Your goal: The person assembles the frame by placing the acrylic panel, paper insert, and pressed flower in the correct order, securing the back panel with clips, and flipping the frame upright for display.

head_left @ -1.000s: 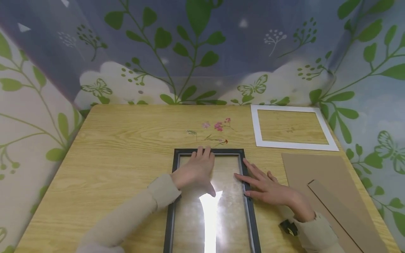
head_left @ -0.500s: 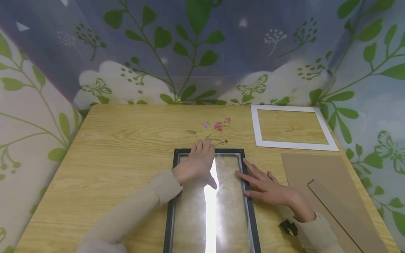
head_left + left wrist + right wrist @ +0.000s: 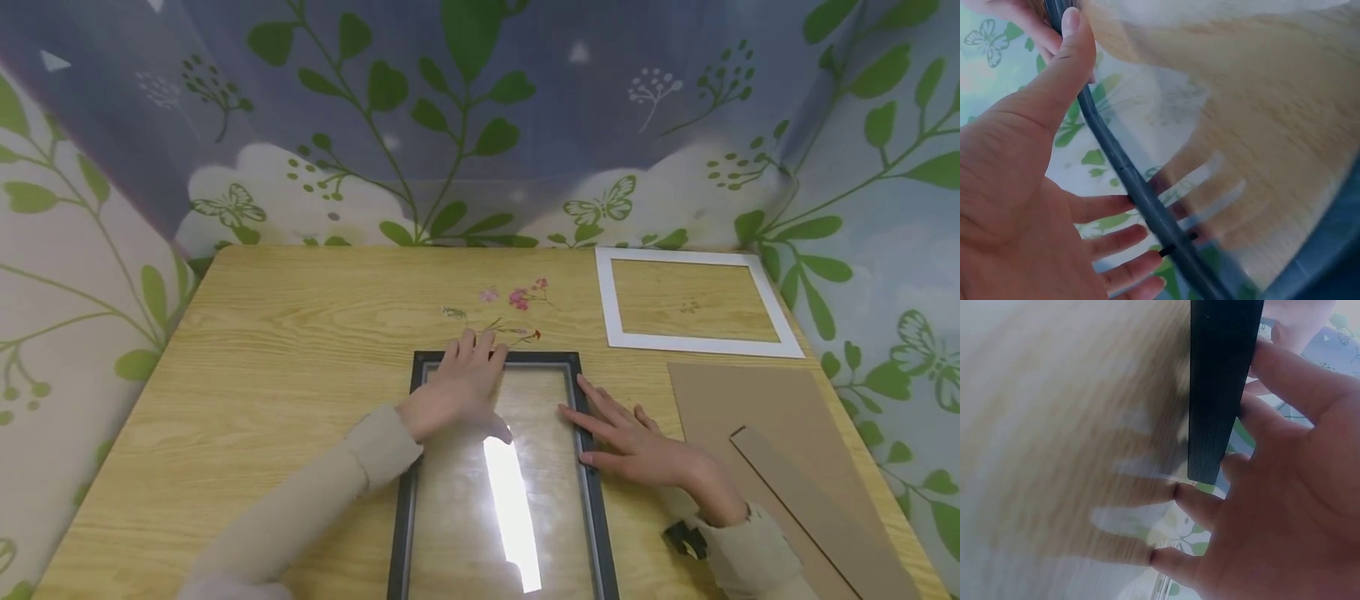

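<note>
A black picture frame with a clear pane lies on the wooden table, its near end out of view. My left hand reaches across the pane from the left, fingertips at the frame's far rail. The left wrist view shows its fingers spread and fairly straight beside a rail. Against the right rail rest the spread fingers of my right hand; its thumb lies lower on that same side. In the right wrist view, the right hand's fingertips touch the reflecting surface near the black rail.
Beyond the frame lie pink flowers, a red-tipped stem and a green sprig. A white mat border is at the back right. Nearer, a brown backing board carries a long brown strip. Patterned fabric surrounds the table.
My left hand has slid slightly forward, its fingertips now over the far rail, and then a little left. The bright reflection in the pane has shifted. The right hand stays put.
</note>
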The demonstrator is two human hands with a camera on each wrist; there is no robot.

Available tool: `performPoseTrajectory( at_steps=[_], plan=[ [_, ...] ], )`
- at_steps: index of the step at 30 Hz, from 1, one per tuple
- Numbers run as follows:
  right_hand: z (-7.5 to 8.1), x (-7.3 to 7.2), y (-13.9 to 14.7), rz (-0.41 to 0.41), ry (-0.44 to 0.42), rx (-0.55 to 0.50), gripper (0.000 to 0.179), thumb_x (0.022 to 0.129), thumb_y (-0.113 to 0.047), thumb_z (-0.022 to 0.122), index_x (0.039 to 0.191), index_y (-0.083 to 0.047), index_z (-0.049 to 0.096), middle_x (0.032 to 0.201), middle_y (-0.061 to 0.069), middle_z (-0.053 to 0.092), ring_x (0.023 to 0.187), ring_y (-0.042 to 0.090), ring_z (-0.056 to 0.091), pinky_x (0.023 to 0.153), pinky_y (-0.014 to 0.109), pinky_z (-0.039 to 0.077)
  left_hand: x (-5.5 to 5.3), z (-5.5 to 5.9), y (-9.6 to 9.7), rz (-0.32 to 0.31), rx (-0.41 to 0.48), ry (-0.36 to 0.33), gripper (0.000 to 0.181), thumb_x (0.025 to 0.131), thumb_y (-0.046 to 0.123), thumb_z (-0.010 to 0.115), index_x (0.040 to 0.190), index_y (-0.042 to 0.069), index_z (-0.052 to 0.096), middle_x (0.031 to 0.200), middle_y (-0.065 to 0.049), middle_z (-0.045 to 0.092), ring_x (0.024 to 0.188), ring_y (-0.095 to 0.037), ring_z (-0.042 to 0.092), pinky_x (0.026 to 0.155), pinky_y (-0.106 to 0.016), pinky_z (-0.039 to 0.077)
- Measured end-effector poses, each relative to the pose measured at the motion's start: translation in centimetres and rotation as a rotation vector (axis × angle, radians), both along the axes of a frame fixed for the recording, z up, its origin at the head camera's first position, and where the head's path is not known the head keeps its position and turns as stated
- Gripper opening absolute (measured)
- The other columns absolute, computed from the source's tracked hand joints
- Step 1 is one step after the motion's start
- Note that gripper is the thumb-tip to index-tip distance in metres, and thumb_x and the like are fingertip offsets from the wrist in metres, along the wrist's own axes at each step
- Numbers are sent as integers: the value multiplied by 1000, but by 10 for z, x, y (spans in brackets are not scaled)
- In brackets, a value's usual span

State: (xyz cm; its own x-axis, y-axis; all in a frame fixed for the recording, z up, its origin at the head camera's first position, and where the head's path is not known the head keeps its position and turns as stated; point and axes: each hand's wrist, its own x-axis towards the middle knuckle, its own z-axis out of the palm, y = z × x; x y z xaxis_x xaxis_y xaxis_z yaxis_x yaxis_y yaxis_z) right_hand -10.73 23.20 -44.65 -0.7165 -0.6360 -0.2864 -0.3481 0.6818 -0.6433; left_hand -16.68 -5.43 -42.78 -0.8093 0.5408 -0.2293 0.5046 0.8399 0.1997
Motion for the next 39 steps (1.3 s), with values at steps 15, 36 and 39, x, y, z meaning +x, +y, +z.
performPoseTrajectory(
  at_steps=[15, 36, 39],
  plan=[
    [-1, 1, -1, 12, -16, -7, 62, 104, -38, 50, 159, -22, 25, 166, 7, -12, 149, 41, -6, 103, 79, -4, 64, 13, -67, 102, -16, -182, 136, 54, 59, 91, 154, -5, 24, 159, -34, 7, 143, -56, 8, 113, -65, 18],
    [8, 3, -5, 7, 38, 13, 79, 96, -46, 62, 159, -16, 24, 166, 11, -8, 148, 44, 1, 101, 81, 3, 69, 5, -80, 46, -3, -188, 131, 62, 60, 85, 156, -1, 19, 161, -28, 0, 146, -50, 1, 118, -57, 9],
    [8, 2, -4, 8, 39, 13, 79, 95, -46, 63, 159, -16, 25, 166, 11, -7, 148, 45, 1, 101, 82, 4, 67, 6, -79, 43, 4, -184, 128, 64, 59, 85, 156, -2, 21, 161, -29, 3, 146, -51, 2, 118, -57, 9]
  ],
)
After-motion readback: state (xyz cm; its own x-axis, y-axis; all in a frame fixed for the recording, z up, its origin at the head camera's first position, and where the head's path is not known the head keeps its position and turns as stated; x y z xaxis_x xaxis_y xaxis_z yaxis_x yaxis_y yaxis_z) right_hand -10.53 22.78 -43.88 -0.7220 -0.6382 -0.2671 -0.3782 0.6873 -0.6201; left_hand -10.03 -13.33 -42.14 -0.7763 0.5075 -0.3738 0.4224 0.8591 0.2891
